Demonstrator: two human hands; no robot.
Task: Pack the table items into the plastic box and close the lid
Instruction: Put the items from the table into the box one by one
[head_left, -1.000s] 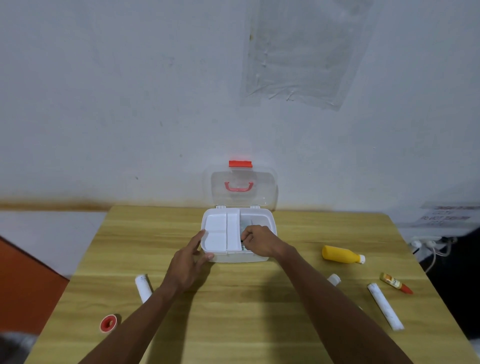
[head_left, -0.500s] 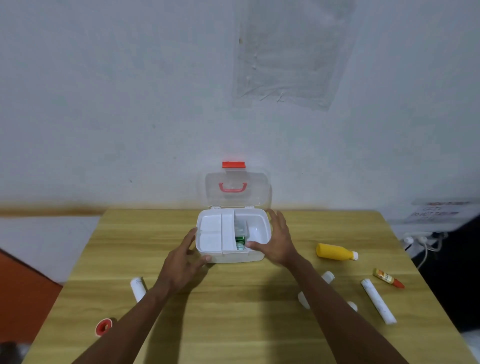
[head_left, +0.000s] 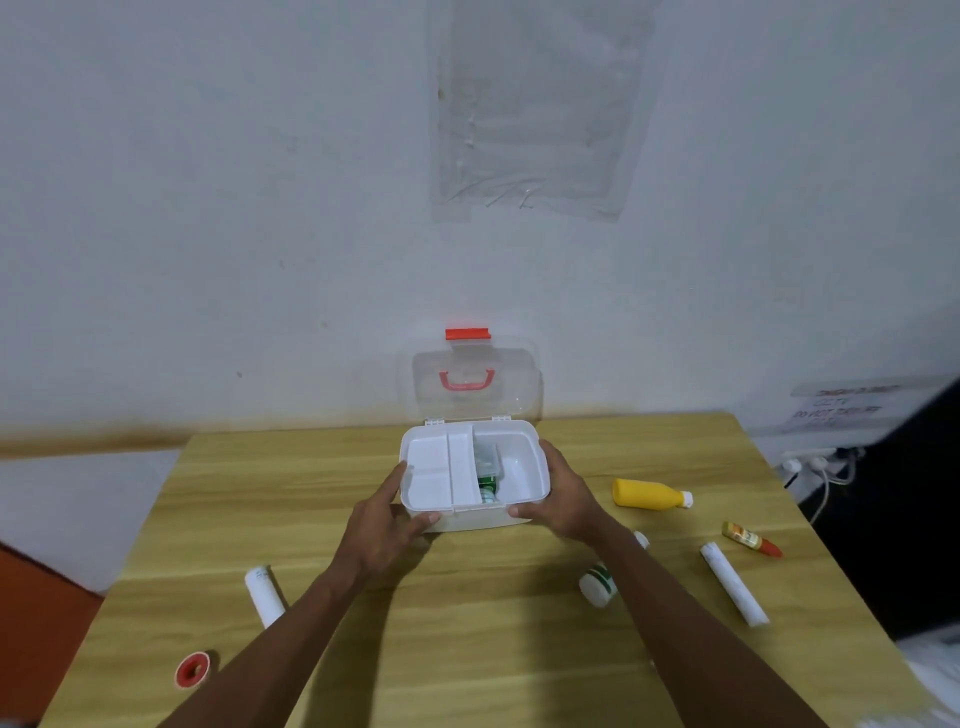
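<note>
The white plastic box (head_left: 522, 457) stands open at the table's far middle, its clear lid (head_left: 475, 382) with red handle and latch upright against the wall. A white tray insert (head_left: 434, 473) covers its left half, and a green-and-white item (head_left: 487, 491) lies in the open right half. My left hand (head_left: 387, 525) grips the box's front left corner. My right hand (head_left: 563, 493) holds its right side. On the table lie a yellow bottle (head_left: 647, 493), a small orange tube (head_left: 750, 539), a white roll (head_left: 732, 582), a white bottle (head_left: 600, 587), another white roll (head_left: 265, 595) and a red-cored tape roll (head_left: 192, 669).
The wooden table (head_left: 467, 649) butts against a white wall. A clear plastic sheet (head_left: 535, 104) is taped to the wall above. Cables and a socket (head_left: 810, 462) sit past the right edge, with a dark object beside them. An orange surface (head_left: 31, 613) lies lower left.
My right hand came out of the box's right half and moved to grip its right side. The green-and-white item stays inside. My left hand remains at the front left corner.
</note>
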